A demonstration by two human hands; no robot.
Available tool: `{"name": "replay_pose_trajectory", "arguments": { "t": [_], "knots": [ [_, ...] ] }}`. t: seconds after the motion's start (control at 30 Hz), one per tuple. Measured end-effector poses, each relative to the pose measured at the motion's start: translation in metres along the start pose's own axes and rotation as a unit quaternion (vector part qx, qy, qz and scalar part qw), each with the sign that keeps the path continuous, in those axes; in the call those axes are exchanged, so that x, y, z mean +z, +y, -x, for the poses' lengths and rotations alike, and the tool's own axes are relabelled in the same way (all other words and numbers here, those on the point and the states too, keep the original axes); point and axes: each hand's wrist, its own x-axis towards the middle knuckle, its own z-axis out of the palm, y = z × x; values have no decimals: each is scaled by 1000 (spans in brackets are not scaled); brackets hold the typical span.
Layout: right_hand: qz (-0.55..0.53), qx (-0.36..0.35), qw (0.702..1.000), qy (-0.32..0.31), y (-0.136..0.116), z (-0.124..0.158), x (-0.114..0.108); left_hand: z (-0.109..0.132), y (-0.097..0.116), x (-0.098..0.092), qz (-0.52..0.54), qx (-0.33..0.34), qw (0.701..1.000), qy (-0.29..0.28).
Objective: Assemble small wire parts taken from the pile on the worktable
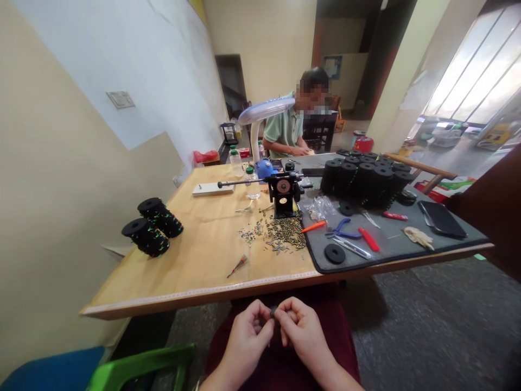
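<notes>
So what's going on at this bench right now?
A seated person pinches a small dark part between the fingertips of the left hand and right hand, in the lap just below the edge of the wooden table. On the table sit a hand-crank winder, scattered small metal pieces, two black spools, and more black spools plus blue-handled pliers on a grey mat. Another person works at the far end.

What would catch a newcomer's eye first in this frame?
The left hand and right hand pinch a small dark part together, below the near edge of the wooden table. On it, a cluster of upright black spools crowds the grey mat at right, with scattered small metal pieces mid-table.
</notes>
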Motion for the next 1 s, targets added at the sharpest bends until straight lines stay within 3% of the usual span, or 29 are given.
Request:
{"name": "replay_pose_trajectory", "arguments": {
  "t": [0.23,0.47,0.63,1.0],
  "knots": [
    [24,-15,1000,4,1,1,0,1,0,1,-18,9,1000,6],
    [-24,12,1000,4,2,-2,1,0,6,3,113,-76,991,-1],
    [-60,39,997,-4,3,-3,0,-1,9,2,163,-126,978,-40],
    [-48,84,995,-39,5,4,-5,-5,-2,-2,184,-128,974,-8]
  ]
}}
